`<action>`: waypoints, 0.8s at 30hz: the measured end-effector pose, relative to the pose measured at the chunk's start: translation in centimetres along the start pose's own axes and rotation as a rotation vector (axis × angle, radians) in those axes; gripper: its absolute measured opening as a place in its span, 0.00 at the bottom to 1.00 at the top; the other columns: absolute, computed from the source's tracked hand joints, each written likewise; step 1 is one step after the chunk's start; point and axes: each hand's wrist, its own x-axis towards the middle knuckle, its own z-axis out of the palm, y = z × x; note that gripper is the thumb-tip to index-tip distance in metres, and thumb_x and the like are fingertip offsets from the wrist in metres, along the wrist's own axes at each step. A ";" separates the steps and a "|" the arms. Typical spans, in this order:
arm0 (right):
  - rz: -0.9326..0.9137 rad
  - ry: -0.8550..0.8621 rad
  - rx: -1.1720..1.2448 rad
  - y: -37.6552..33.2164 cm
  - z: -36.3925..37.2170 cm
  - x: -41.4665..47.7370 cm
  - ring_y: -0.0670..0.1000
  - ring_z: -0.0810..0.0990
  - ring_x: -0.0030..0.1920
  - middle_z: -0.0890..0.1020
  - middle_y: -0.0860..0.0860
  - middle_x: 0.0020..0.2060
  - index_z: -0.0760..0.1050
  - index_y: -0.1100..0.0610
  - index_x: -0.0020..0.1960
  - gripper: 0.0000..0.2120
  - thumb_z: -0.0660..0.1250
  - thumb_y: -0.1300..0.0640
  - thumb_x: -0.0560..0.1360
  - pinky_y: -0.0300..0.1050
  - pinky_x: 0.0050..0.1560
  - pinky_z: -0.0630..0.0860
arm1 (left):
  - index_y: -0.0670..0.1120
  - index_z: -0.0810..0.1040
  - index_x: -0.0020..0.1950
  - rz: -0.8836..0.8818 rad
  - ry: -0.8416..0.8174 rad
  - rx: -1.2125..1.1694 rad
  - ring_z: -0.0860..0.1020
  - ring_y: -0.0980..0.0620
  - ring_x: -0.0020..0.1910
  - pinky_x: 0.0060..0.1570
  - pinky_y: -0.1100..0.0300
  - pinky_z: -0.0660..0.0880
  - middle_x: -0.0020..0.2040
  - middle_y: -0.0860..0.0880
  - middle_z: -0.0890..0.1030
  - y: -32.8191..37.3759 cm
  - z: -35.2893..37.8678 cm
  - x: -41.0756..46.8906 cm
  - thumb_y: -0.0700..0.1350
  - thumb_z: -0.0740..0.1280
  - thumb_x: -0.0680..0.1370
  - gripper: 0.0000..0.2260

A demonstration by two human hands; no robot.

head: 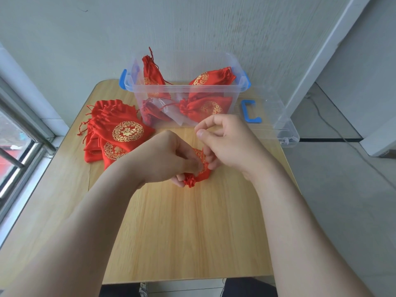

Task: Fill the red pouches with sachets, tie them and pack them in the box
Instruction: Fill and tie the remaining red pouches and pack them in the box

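A red pouch (198, 171) with gold print lies at the table's middle, its gathered mouth pointing toward me. My left hand (165, 157) grips it from the left and covers most of it. My right hand (225, 140) pinches the thin red drawstring just above the pouch. A clear plastic box (184, 88) with blue latches stands behind; several tied red pouches (205, 108) and pale sachets (169, 106) lie inside it. A pile of flat red pouches (120, 129) rests left of the box.
The box's clear lid (274, 116) with a blue handle lies at the table's right far corner, partly over the edge. A window frame (19, 129) runs along the left. The wooden table (182, 232) stretches toward me. A wall stands right behind the box.
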 end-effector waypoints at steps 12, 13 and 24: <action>-0.237 0.072 -0.349 0.6 0.8 0.2 0.40 0.85 0.38 0.85 0.43 0.39 0.85 0.48 0.50 0.14 0.84 0.57 0.67 0.42 0.44 0.85 | 0.42 0.89 0.45 -0.056 0.254 -0.199 0.82 0.51 0.34 0.44 0.53 0.87 0.37 0.44 0.86 -1.3 -0.5 1.0 0.41 0.74 0.81 0.06; -0.235 0.076 -0.363 0.6 0.8 0.2 0.40 0.85 0.38 0.85 0.42 0.39 0.86 0.48 0.52 0.16 0.85 0.57 0.67 0.41 0.45 0.85 | 0.41 0.88 0.46 -0.052 0.245 -0.217 0.82 0.52 0.34 0.45 0.53 0.87 0.37 0.43 0.84 -1.3 -0.5 1.0 0.41 0.74 0.81 0.06; -0.385 0.109 -0.397 0.6 1.1 0.1 0.43 0.85 0.41 0.87 0.45 0.40 0.89 0.50 0.54 0.12 0.79 0.63 0.73 0.48 0.47 0.84 | 0.42 0.89 0.44 -0.025 0.268 -0.279 0.83 0.48 0.35 0.44 0.58 0.86 0.36 0.42 0.81 -1.0 -0.6 0.6 0.41 0.73 0.82 0.08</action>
